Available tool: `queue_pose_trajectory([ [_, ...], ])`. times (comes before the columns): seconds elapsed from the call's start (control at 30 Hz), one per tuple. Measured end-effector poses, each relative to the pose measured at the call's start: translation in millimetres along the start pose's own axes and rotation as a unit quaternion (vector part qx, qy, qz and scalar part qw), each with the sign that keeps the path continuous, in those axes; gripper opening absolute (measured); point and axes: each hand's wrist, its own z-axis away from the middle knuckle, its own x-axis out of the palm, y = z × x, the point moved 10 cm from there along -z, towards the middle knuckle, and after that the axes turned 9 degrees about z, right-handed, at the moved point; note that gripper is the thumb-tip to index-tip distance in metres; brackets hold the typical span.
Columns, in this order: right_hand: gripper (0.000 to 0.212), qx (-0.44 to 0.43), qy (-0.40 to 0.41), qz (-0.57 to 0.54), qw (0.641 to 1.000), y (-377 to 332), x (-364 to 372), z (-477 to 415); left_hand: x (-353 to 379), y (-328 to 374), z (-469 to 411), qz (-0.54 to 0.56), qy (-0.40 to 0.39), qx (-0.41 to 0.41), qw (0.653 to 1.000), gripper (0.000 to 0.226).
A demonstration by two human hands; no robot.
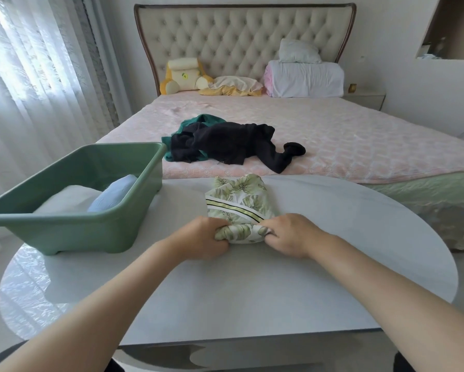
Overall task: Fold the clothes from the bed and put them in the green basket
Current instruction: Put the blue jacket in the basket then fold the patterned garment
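Observation:
A leaf-print garment (241, 202) with a striped band lies partly folded on the white table (252, 291). My left hand (201, 237) grips its near left corner, and my right hand (290, 234) grips its near right corner. The green basket (72, 229) stands on the table's left side and holds a white item (67, 200) and a light blue folded item (112, 191). On the pink bed (359, 135) beyond the table lie a black garment (231, 146) and, partly under it, a dark green garment (204, 120).
Pillows, a folded quilt (306, 79) and a yellow cushion (182, 76) sit at the tufted headboard. Sheer curtains (24, 89) hang on the left. A nightstand (365, 99) stands right of the bed. The table's near half shows bare surface.

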Motion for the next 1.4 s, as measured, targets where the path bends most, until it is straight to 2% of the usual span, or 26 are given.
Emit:
queue_pose_trajectory([
  [0.03,0.022,0.013,-0.001,-0.022,1.000,3.0,-7.0,1.9,-5.3,0.4,0.2,0.019,0.001,-0.010,1.000,0.006],
  [0.07,0.027,0.027,-0.011,-0.053,0.998,7.2,-9.9,4.1,-9.6,0.0,0.9,0.042,0.002,-0.025,0.999,0.012],
  [0.2,0.019,0.075,-0.006,-0.166,0.983,20.3,-15.5,10.8,-18.8,-4.3,4.8,0.132,0.031,-0.088,0.987,0.021],
  [0.3,0.019,0.107,0.046,-0.164,0.980,30.0,-20.2,5.5,-21.0,-13.4,2.1,0.158,0.072,-0.144,0.974,0.031],
  [0.37,0.035,0.124,0.078,-0.107,0.983,32.9,-22.6,1.6,-25.4,-17.3,2.6,0.083,0.101,-0.165,0.978,0.042],
  [0.43,0.046,0.119,0.097,-0.011,0.988,31.4,-21.3,-4.9,-25.9,-13.5,2.1,-0.037,0.120,-0.141,0.982,0.054],
  [0.5,0.051,0.088,0.119,0.061,0.987,25.5,-20.0,-12.0,-21.2,-1.3,-2.4,-0.113,0.123,-0.076,0.983,0.066],
  [0.6,0.049,-0.001,0.159,0.079,0.984,5.7,-23.7,-20.7,1.1,28.7,-8.4,-0.157,0.051,0.052,0.985,0.079],
  [0.67,0.048,-0.037,0.130,0.070,0.988,-6.2,-17.4,-24.2,15.2,36.7,-7.3,-0.138,-0.009,0.079,0.987,0.070],
  [0.73,0.052,-0.035,0.050,0.061,0.996,-11.0,-1.7,-25.6,21.9,31.9,-5.8,-0.110,-0.048,0.056,0.991,0.063],
  [0.9,0.075,-0.016,-0.069,0.040,0.997,-9.7,18.4,-11.2,32.2,13.9,-1.7,-0.142,-0.075,0.020,0.987,0.092],
  [1.0,0.088,-0.037,-0.070,0.079,0.994,-14.0,26.3,-2.0,31.8,12.1,-2.1,-0.135,-0.059,0.022,0.989,0.094],
  [1.07,0.085,-0.035,-0.050,0.063,0.996,-13.7,27.6,-0.5,27.1,16.9,-0.6,-0.127,-0.048,0.039,0.990,0.084],
  [1.13,0.078,-0.028,-0.042,0.033,0.998,-9.4,22.6,1.1,18.5,21.8,1.6,-0.102,-0.028,0.061,0.993,0.065],
  [1.17,0.070,-0.023,-0.037,0.014,0.999,-5.9,17.5,2.0,14.2,23.5,2.2,-0.082,-0.021,0.070,0.994,0.053],
  [1.23,0.036,-0.017,-0.019,-0.021,0.999,-1.1,3.3,4.5,5.6,22.3,1.9,-0.051,-0.015,0.057,0.997,0.026],
  [1.27,0.016,-0.006,-0.013,-0.049,0.999,3.0,-3.1,6.0,1.1,19.6,1.5,-0.041,-0.018,0.036,0.998,0.023],
  [1.3,0.006,0.007,-0.015,-0.084,0.996,7.9,-7.2,6.8,-3.3,16.7,1.4,-0.028,-0.022,0.012,0.999,0.027],
  [1.4,0.011,0.046,-0.058,-0.169,0.983,18.2,-8.4,11.3,-8.1,10.6,2.3,0.030,-0.039,-0.039,0.998,0.038],
])
